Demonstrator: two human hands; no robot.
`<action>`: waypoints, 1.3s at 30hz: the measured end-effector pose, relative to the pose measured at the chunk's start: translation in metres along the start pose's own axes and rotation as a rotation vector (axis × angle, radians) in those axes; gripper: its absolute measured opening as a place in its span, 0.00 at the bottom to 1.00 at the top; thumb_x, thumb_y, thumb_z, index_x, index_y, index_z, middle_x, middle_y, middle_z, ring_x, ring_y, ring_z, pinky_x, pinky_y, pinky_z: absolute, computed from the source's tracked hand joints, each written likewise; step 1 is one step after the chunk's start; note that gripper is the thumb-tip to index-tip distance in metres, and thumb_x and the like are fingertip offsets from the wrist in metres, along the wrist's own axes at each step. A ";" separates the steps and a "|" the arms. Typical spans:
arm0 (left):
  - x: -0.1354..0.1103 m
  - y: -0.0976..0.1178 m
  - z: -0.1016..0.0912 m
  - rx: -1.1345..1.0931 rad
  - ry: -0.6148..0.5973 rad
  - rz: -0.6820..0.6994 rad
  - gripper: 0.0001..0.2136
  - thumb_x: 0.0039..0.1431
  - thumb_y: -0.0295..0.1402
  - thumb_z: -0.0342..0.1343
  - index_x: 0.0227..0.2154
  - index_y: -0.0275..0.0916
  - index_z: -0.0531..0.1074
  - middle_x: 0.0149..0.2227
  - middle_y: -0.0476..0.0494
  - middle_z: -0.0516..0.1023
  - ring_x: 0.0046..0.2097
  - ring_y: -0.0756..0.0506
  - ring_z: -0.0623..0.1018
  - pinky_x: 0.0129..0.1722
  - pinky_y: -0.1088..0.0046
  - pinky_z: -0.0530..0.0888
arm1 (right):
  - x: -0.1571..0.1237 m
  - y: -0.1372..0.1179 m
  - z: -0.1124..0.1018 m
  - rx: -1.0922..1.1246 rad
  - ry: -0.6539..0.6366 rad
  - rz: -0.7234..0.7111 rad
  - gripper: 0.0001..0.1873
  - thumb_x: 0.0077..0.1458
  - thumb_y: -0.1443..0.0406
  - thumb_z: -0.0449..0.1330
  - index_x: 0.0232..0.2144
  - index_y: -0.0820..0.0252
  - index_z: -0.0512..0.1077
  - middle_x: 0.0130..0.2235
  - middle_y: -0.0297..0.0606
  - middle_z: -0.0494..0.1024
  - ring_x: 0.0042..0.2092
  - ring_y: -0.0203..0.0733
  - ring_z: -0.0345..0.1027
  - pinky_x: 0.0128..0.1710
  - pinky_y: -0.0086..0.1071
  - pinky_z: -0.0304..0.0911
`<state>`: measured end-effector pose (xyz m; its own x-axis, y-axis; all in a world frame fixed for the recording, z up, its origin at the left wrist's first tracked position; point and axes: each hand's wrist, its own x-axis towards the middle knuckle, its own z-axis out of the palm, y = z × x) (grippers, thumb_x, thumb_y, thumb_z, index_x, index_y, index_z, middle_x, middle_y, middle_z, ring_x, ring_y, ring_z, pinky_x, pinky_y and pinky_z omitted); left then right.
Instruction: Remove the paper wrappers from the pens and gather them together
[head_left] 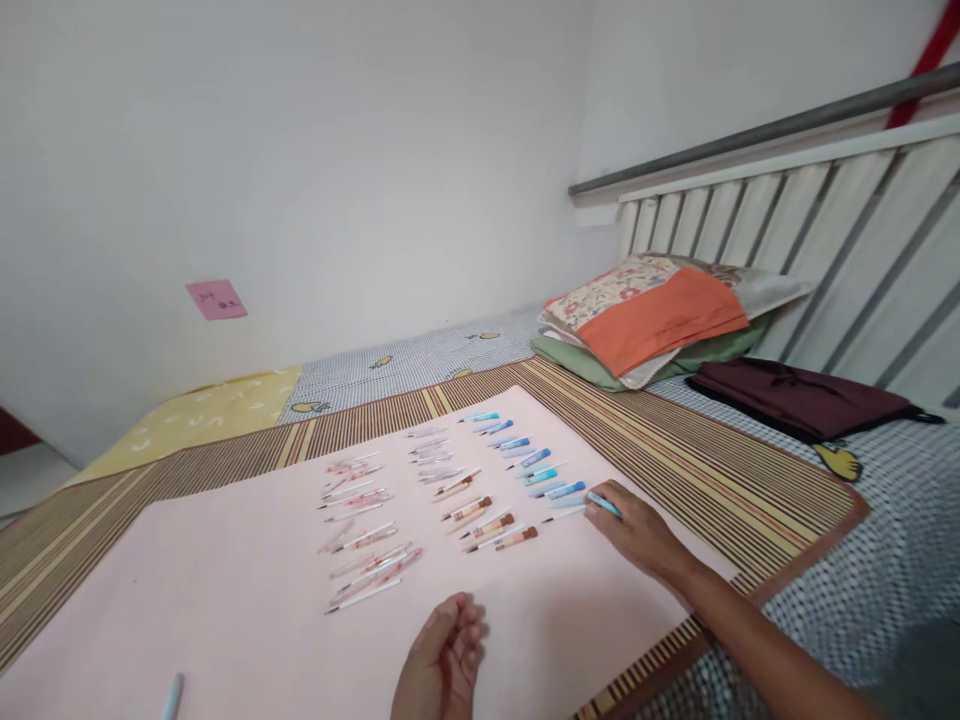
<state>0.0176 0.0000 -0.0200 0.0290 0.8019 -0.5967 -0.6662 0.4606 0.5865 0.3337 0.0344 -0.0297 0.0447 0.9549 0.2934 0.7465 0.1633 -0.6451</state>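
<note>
A pale pink sheet (225, 590) lies on a striped bamboo mat (697, 470) on a bed. On the sheet, pens and caps lie in rows: pink and clear ones (364, 520) at the left, brown ones (487, 520) in the middle, blue ones (525, 450) at the right. My right hand (637, 535) rests on the sheet at the near end of the blue row, fingers closed on a light blue pen (604, 503). My left hand (442, 660) sits low at the sheet's near edge, palm up, fingers loosely curled with nothing in them.
One more light blue pen (172, 697) lies alone at the sheet's near left. Folded cloths and pillows (652, 315) are stacked at the back right, with a dark maroon cloth (802, 400) beside them. A slatted rail (810, 230) borders the right side. A pink note (216, 299) is stuck on the wall.
</note>
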 end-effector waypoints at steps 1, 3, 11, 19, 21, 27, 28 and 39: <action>0.000 0.000 0.000 -0.002 -0.002 -0.004 0.08 0.61 0.21 0.54 0.29 0.28 0.77 0.27 0.36 0.81 0.23 0.50 0.78 0.23 0.78 0.76 | -0.003 -0.005 0.000 -0.026 -0.005 -0.015 0.10 0.64 0.60 0.49 0.38 0.55 0.69 0.37 0.37 0.74 0.39 0.44 0.69 0.40 0.36 0.64; 0.000 0.001 0.000 -0.005 -0.008 -0.010 0.08 0.60 0.21 0.54 0.29 0.28 0.78 0.27 0.36 0.81 0.23 0.50 0.78 0.23 0.78 0.76 | -0.007 -0.014 0.003 -0.072 -0.027 -0.061 0.10 0.66 0.62 0.47 0.37 0.54 0.67 0.36 0.36 0.73 0.36 0.43 0.68 0.38 0.34 0.62; -0.001 0.002 -0.002 -0.008 -0.013 -0.030 0.07 0.60 0.22 0.55 0.30 0.29 0.78 0.27 0.36 0.81 0.24 0.49 0.78 0.23 0.77 0.76 | 0.002 -0.015 0.003 -0.238 -0.105 -0.205 0.05 0.59 0.70 0.55 0.35 0.55 0.69 0.40 0.40 0.72 0.41 0.47 0.66 0.41 0.37 0.59; 0.003 0.000 -0.005 -0.020 -0.049 -0.024 0.04 0.57 0.23 0.58 0.30 0.30 0.78 0.28 0.36 0.80 0.25 0.49 0.78 0.23 0.77 0.75 | 0.014 -0.008 -0.001 -0.312 -0.101 -0.224 0.09 0.57 0.74 0.54 0.33 0.56 0.70 0.39 0.40 0.74 0.41 0.46 0.66 0.40 0.37 0.57; 0.003 -0.001 -0.006 -0.021 -0.054 -0.023 0.04 0.57 0.23 0.58 0.30 0.29 0.78 0.28 0.36 0.80 0.25 0.49 0.77 0.23 0.77 0.75 | 0.016 -0.008 0.000 -0.321 -0.097 -0.220 0.09 0.56 0.74 0.55 0.35 0.56 0.70 0.40 0.41 0.74 0.42 0.47 0.65 0.40 0.37 0.57; 0.004 -0.002 -0.009 -0.013 -0.107 -0.015 0.04 0.57 0.25 0.59 0.30 0.29 0.78 0.29 0.37 0.80 0.26 0.49 0.77 0.25 0.78 0.74 | 0.019 -0.006 0.002 -0.305 -0.136 -0.192 0.12 0.55 0.74 0.55 0.39 0.56 0.69 0.42 0.41 0.73 0.45 0.47 0.67 0.43 0.37 0.61; 0.004 -0.002 -0.010 -0.008 -0.111 -0.014 0.04 0.57 0.25 0.59 0.30 0.29 0.78 0.29 0.37 0.80 0.26 0.49 0.77 0.25 0.77 0.74 | 0.020 -0.005 0.003 -0.296 -0.146 -0.182 0.12 0.55 0.74 0.54 0.40 0.55 0.68 0.43 0.40 0.72 0.44 0.46 0.68 0.42 0.36 0.61; 0.003 -0.003 -0.010 -0.012 -0.126 -0.011 0.03 0.55 0.26 0.62 0.30 0.30 0.78 0.30 0.37 0.80 0.27 0.49 0.77 0.25 0.77 0.74 | 0.027 -0.005 -0.001 -0.225 -0.238 -0.150 0.15 0.52 0.75 0.52 0.39 0.54 0.70 0.43 0.37 0.73 0.41 0.43 0.72 0.41 0.33 0.62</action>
<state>0.0121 -0.0026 -0.0289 0.1294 0.8387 -0.5290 -0.6745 0.4655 0.5730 0.3318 0.0596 -0.0183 -0.2124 0.9597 0.1840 0.8615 0.2728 -0.4282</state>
